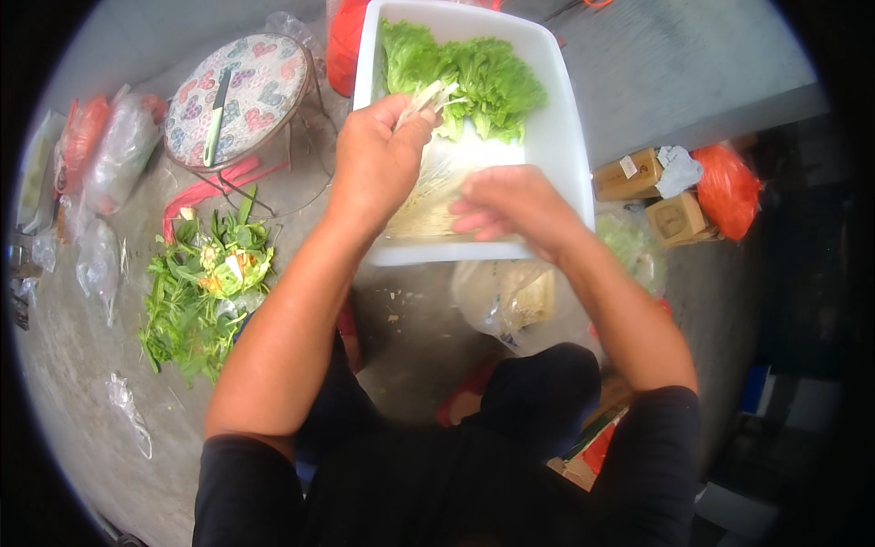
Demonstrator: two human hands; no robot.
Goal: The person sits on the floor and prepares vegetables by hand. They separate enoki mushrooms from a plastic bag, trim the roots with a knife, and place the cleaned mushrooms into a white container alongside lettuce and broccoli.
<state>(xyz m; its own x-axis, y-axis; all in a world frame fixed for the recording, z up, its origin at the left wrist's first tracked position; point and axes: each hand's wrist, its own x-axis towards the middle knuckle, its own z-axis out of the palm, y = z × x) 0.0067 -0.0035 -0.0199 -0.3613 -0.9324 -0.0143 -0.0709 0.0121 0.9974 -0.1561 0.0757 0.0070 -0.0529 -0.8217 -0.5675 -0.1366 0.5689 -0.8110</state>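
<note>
Your left hand (378, 155) covers part of the pale stems (436, 96), so their gripped ends are hidden; your right hand (510, 205) is blurred, and you cannot tell whether its fingertips touch the strands (427, 196); beyond your left hand, the top edge crops the tub (567, 146) at its far corner and, just beside it, a red bag (346, 46); outside your left forearm (296, 310), the greens (187, 296) run partly behind it; below your right hand, the tub hides part of a clear bag (478, 292); nearer you, your right sleeve (649, 447) covers part of a carton (572, 472).
</note>
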